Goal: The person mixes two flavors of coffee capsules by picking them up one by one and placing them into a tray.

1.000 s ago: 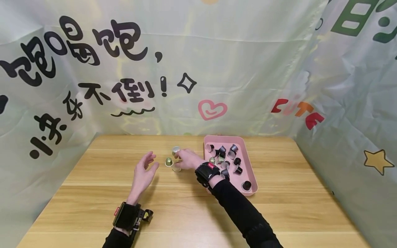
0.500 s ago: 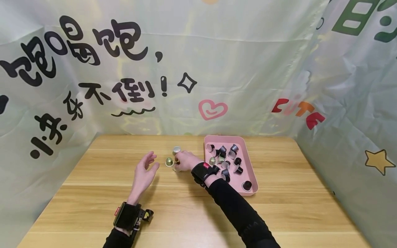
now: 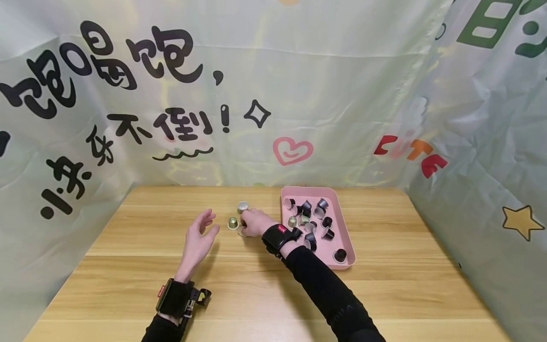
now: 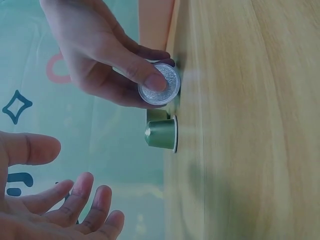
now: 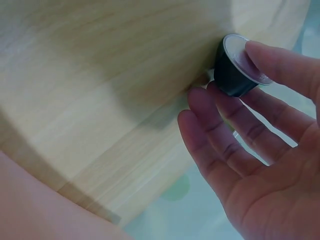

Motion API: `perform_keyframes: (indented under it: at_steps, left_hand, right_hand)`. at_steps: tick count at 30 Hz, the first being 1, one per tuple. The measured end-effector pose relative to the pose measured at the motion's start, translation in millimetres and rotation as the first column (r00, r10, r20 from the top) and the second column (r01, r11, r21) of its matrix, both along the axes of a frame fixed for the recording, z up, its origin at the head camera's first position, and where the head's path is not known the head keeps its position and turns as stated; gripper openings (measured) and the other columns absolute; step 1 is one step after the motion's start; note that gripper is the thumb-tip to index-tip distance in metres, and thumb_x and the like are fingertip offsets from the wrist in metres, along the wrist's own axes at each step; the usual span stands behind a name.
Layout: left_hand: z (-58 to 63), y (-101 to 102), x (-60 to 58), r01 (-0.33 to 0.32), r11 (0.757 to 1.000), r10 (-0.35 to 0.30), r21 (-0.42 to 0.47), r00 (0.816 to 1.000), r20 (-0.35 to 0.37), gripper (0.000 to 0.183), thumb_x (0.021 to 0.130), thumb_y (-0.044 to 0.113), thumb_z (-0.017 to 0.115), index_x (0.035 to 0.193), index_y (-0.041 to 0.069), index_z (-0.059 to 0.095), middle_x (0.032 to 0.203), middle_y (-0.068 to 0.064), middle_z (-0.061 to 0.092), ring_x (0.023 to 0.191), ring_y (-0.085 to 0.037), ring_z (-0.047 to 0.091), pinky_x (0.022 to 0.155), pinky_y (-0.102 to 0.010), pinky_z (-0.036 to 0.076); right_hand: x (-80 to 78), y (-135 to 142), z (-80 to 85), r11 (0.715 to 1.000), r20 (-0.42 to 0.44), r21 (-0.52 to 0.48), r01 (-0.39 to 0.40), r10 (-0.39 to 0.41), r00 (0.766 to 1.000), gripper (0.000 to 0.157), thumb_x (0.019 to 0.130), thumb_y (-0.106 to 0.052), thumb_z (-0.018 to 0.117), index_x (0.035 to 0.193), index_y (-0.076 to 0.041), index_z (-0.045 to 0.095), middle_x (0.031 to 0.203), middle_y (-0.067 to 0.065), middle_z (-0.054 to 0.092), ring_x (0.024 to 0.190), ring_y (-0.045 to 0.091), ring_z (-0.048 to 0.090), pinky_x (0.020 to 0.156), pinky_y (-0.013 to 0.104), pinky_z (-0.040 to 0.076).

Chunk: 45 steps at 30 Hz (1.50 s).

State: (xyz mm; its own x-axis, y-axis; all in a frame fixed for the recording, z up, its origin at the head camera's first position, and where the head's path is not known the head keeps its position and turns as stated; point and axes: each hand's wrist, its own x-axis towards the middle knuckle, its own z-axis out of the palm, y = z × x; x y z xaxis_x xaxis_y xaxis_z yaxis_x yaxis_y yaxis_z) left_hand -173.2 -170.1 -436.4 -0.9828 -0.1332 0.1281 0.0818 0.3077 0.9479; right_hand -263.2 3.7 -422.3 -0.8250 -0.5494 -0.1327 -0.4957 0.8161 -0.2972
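My right hand (image 3: pixel 256 222) pinches a dark coffee capsule (image 5: pixel 232 72) between thumb and fingers. The thumb lies on its silver foil lid, which faces the camera in the left wrist view (image 4: pixel 171 80). A green coffee capsule (image 3: pixel 232 223) stands lid down on the table just left of that hand. Just behind the right fingertips is another capsule (image 3: pixel 242 206) with a pale silvery top. My left hand (image 3: pixel 200 240) hovers to the left of the capsules, fingers spread and relaxed, holding nothing. In the left wrist view the green capsule (image 4: pixel 162 134) partly hides another greenish one behind it.
A pink tray (image 3: pixel 348 244) stands to the right on the wooden table (image 3: pixel 256 294), partly behind the right wrist. Several dark, grey and green capsules (image 3: pixel 339 255) lie scattered in it. A printed cloth (image 3: pixel 342 95) hangs along the table's back and sides.
My right wrist has shifted slightly left and lower, and the pinched capsule has tipped, its lid showing less in the head view. My left hand has stayed in place.
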Motion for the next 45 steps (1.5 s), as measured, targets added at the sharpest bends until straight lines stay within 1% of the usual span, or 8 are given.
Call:
perform_keyframes:
  at_steps: [9,17,22,27,30,34,40,45]
  left_hand:
    - [-0.2,0.4,0.0,0.001,1.000,-0.001,-0.013,1.000,0.004,0.056,0.097,0.005,0.059,0.149,-0.001,0.040,0.146,-0.025,0.051,0.138,-0.040,0.047,0.124,-0.054,0.029]
    - [-1.5,0.0,-0.9,0.001,1.000,-0.001,-0.016,1.000,0.005,0.057,0.096,0.005,0.059,0.149,0.000,0.040,0.146,-0.026,0.051,0.138,-0.040,0.047,0.124,-0.054,0.030]
    - [-1.4,-0.3,-0.6,0.003,1.000,-0.003,-0.015,1.000,0.007,0.057,0.096,0.005,0.059,0.150,-0.001,0.040,0.146,-0.025,0.052,0.137,-0.040,0.047,0.124,-0.054,0.030]
    - [-1.3,0.0,-0.7,0.004,1.000,-0.004,-0.018,1.000,0.003,0.058,0.096,0.004,0.060,0.150,-0.002,0.039,0.146,-0.025,0.052,0.137,-0.041,0.047,0.124,-0.054,0.030]
    - [-1.4,0.2,-0.7,0.004,1.000,-0.004,-0.017,1.000,0.003,0.058,0.096,0.004,0.060,0.150,-0.003,0.039,0.146,-0.025,0.052,0.137,-0.042,0.047,0.124,-0.054,0.030]
    - [-1.8,0.5,-0.7,0.003,1.000,-0.003,-0.020,1.000,0.006,0.058,0.096,0.004,0.060,0.149,-0.002,0.039,0.146,-0.025,0.052,0.137,-0.041,0.047,0.124,-0.054,0.030]
    - [-2.2,1.3,-1.0,0.006,1.000,-0.006,-0.012,1.000,0.006,0.057,0.095,0.003,0.059,0.149,-0.003,0.040,0.147,-0.027,0.051,0.137,-0.042,0.048,0.124,-0.053,0.030]
    - [-2.2,1.7,-1.2,0.006,1.000,-0.006,-0.005,1.000,0.008,0.058,0.095,0.003,0.059,0.149,-0.003,0.039,0.147,-0.027,0.051,0.137,-0.042,0.047,0.124,-0.053,0.029]
  right_hand:
    - [0.2,1.5,1.5,1.000,-0.009,-0.008,-0.024,0.024,1.000,0.033,0.089,-0.012,0.070,0.064,-0.015,0.049,0.064,-0.004,0.042,0.060,0.011,0.040,0.053,0.022,0.030]
    - [1.8,6.3,4.9,0.995,-0.063,-0.049,-0.083,0.079,0.995,0.012,0.094,-0.011,0.063,0.082,-0.012,0.067,0.073,-0.002,0.054,0.064,0.010,0.046,0.056,0.020,0.034]
    - [4.5,8.4,10.8,0.991,-0.098,-0.082,-0.105,0.097,0.991,0.012,0.094,-0.012,0.064,0.083,-0.012,0.069,0.074,-0.003,0.055,0.063,0.008,0.045,0.057,0.017,0.033]
    - [9.1,13.4,17.9,0.983,-0.083,-0.150,-0.106,0.094,0.992,0.010,0.093,-0.012,0.065,0.093,-0.009,0.075,0.084,0.001,0.065,0.062,0.007,0.046,0.056,0.017,0.036]
    - [11.3,18.5,21.1,0.975,-0.092,-0.190,-0.118,0.101,0.991,0.014,0.092,-0.010,0.065,0.100,-0.007,0.076,0.092,0.004,0.070,0.066,0.008,0.050,0.059,0.018,0.040]
    - [13.2,26.1,24.3,0.966,-0.115,-0.221,-0.136,0.113,0.987,0.019,0.092,-0.009,0.064,0.107,-0.006,0.076,0.095,0.005,0.073,0.074,0.010,0.054,0.067,0.021,0.045]
    - [19.8,40.1,30.4,0.951,-0.147,-0.283,-0.126,0.087,0.985,0.018,0.096,-0.016,0.061,0.102,-0.010,0.077,0.088,0.002,0.072,0.076,0.012,0.058,0.069,0.025,0.049]
    - [30.2,57.4,35.3,0.942,-0.198,-0.324,-0.085,0.021,0.980,0.017,0.096,-0.022,0.064,0.105,-0.014,0.076,0.098,0.000,0.076,0.088,0.014,0.064,0.082,0.031,0.053]
